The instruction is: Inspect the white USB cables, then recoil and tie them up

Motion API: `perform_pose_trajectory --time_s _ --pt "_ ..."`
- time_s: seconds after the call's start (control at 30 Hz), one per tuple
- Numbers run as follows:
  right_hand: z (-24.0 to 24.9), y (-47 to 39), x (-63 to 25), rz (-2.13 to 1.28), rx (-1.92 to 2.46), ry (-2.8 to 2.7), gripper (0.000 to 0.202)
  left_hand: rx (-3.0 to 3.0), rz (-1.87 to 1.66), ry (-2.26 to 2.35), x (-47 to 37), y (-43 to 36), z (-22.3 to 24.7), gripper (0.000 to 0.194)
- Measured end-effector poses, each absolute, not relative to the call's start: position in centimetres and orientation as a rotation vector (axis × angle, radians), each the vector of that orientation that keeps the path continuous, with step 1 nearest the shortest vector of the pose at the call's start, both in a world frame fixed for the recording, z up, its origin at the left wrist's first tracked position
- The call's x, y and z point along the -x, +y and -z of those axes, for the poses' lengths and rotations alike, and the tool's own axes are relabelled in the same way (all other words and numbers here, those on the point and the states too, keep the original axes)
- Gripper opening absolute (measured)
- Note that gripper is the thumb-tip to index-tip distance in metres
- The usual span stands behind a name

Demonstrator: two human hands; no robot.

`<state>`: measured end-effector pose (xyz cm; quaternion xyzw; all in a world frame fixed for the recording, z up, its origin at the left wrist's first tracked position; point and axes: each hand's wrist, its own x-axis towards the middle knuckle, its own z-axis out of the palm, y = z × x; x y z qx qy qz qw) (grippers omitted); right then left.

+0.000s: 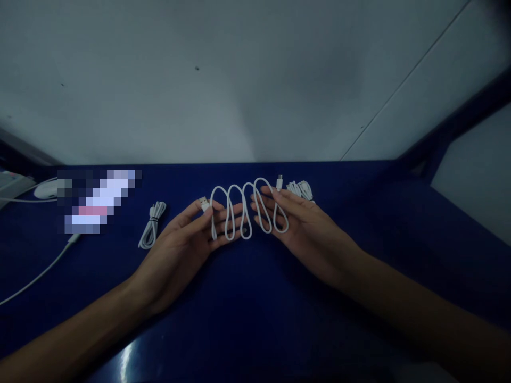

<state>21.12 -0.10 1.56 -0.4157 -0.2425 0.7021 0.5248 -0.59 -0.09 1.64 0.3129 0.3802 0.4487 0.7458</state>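
Note:
A white USB cable [246, 213] spans both palms in a row of loose, spring-like loops. My left hand [191, 229] pinches its USB-A plug end between thumb and forefinger, with the other fingers stretched out under the loops. At the opposite end, the small connector points up from between the thumb and fingers of my right hand [297, 218]. Left of my left hand lies a bundled white cable [152, 224], bound with a dark tie. Another white cable bundle [301, 190] lies just behind my right hand, partly hidden by it.
A blue tabletop [247, 308] runs back to a pale wall [179, 106]. On the far left, a pixelated bright object [99, 202] has a white cord [43, 284] plugged into it. Beside it are a white rounded item [47, 189] and a pale box-like thing [14, 184] at the edge.

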Motion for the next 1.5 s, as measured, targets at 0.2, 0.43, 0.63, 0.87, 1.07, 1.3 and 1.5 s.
perform_pose_trajectory --time_s 0.2,0.43,0.63,0.87,1.07,1.3,1.5 --pt "-1.71 -0.09 -20.82 -1.646 1.026 -0.553 0.009 -0.693 -0.967 0.808 0.70 -0.11 -1.40 0.017" --pt "-1.18 -0.04 -20.80 -1.631 0.988 -0.558 0.014 -0.669 -0.987 0.814 0.69 0.06 -1.25 0.019" --pt "-1.31 -0.13 -20.91 -1.636 1.004 -0.576 0.015 -0.622 -0.989 0.786 0.73 0.05 -1.51 0.021" --pt "-1.66 -0.16 -20.77 -1.633 1.028 -0.550 0.015 -0.636 -0.993 0.762 0.74 0.04 -1.39 0.022" --pt "-1.37 -0.11 -20.89 -1.634 1.030 -0.537 0.014 -0.650 -0.978 0.762 0.80 0.17 -1.36 0.023" --pt "-1.00 -0.11 -21.08 -1.630 1.015 -0.585 0.014 -0.607 -0.935 0.741 1.14 0.20 -1.39 0.034" --pt "-1.86 -0.17 -20.75 -1.630 1.047 -0.539 0.016 -0.585 -0.955 0.723 1.18 0.31 -1.35 0.035"
